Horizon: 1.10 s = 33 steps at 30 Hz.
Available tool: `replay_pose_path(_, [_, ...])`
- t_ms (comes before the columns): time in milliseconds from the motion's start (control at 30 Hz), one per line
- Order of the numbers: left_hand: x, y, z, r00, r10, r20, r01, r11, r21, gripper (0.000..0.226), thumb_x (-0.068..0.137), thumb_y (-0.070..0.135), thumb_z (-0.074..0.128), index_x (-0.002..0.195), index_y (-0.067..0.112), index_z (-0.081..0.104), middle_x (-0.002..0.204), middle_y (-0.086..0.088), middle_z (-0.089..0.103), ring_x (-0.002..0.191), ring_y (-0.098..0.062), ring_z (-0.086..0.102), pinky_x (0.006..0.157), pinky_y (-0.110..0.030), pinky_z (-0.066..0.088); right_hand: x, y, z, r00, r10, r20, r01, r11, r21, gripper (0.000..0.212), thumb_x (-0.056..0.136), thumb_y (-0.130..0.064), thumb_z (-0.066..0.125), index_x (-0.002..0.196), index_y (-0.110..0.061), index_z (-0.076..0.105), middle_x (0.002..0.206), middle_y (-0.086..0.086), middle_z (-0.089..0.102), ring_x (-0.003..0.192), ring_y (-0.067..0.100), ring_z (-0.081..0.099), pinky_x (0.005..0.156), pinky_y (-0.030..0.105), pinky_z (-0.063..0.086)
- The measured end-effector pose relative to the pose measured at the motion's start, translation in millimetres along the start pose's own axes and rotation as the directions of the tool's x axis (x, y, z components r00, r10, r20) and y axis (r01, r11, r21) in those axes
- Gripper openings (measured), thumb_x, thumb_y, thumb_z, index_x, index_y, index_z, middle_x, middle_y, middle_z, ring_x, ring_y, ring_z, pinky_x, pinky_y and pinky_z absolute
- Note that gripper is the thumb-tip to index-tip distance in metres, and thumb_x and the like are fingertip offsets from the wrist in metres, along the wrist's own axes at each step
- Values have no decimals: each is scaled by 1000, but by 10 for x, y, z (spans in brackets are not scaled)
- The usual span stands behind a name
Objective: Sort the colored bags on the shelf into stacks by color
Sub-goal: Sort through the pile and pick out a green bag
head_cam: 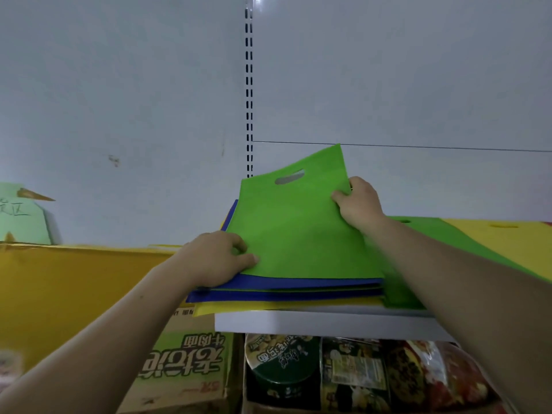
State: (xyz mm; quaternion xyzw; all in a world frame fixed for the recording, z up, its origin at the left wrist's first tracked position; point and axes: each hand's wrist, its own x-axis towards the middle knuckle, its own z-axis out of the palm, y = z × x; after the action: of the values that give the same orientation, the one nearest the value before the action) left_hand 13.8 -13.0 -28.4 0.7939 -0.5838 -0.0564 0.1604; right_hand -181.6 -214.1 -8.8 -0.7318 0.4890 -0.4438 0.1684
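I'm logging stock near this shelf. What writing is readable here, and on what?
"牛肉面": upside down on the green carton under the shelf.
"老坛": large, upside down, same carton; the rest is out of sight.
"区": handwritten on the paper sign; the character before it is cut off.
Too blurred to read: the noodle bowl lid.
No print: the green bag.

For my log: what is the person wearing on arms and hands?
Nothing visible. The left hand and right hand are bare: no gloves, rings or watch. The left forearm and right forearm are uncovered to the frame edge, no sleeves showing.
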Motion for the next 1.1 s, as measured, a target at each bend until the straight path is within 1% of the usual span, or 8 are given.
replay_pose_path(200, [6,-96,-44,994,-13,-108,-16,966,-259,74,83,39,67,145,20,30,146,-7,40,130,-23,42,103,-28,33,-134,-195,-222,991,6,-132,50,908,415,11,92,-21,60,101,-16,57,96,-1,61,87,18,60,77,28,48])
replay_pose_path(333, [34,-233,-84,995,-47,-83,-6,832,-555,83,81,25,71,148,20,22,133,-10,52,109,-29,58,97,-42,46,-212,-360,-362,982,66,-176,44,830,556,12,91,-18,61,102,-14,59,96,0,64,86,15,61,70,22,48])
replay_pose_path(433, [45,-307,-104,977,-87,-193,-62,755,-653,75,84,13,68,146,20,27,114,-7,57,92,-24,60,78,-37,52,-279,-472,-437,973,61,-221,82,807,584,11,90,-17,63,100,-16,61,96,0,65,85,14,63,72,22,49])
replay_pose_path(533, [14,-359,-148,937,-115,-329,-163,691,-705,60,86,2,61,140,19,40,92,-1,56,81,-20,57,66,-31,46,-359,-579,-484,968,55,-245,106,796,596,11,90,-18,63,101,-16,62,96,-1,66,85,14,65,75,25,53])
replay_pose_path(633, [-36,-400,-177,906,-91,-413,-248,676,-693,52,85,-3,56,131,22,50,88,1,55,75,-16,55,61,-30,43,-435,-673,-497,964,21,-264,132,826,547,8,93,-19,59,100,-19,59,98,-2,65,89,15,64,79,30,53])
replay_pose_path(733, [-97,-432,-208,880,-73,-469,-311,658,-686,52,85,-5,54,128,24,51,87,1,54,72,-16,55,57,-29,42,-516,-723,-485,979,20,-201,86,859,505,22,90,-9,54,109,-21,55,101,-4,63,89,12,61,76,28,51])
replay_pose_path(933, [-163,-374,-257,878,-32,-477,-370,585,-722,53,85,-7,53,119,33,49,85,2,53,70,-16,56,56,-28,43,-625,-672,-577,936,104,-337,45,913,406,19,87,-13,63,107,-13,65,100,2,67,89,19,65,80,29,51])
replay_pose_path(1100, [-203,-186,-224,872,14,-490,-402,591,-699,52,84,-6,54,121,30,51,86,1,54,71,-23,57,64,-37,49,-678,-536,-755,921,110,-375,10,953,304,14,92,-21,56,104,-16,60,103,4,65,94,22,62,82,32,50])
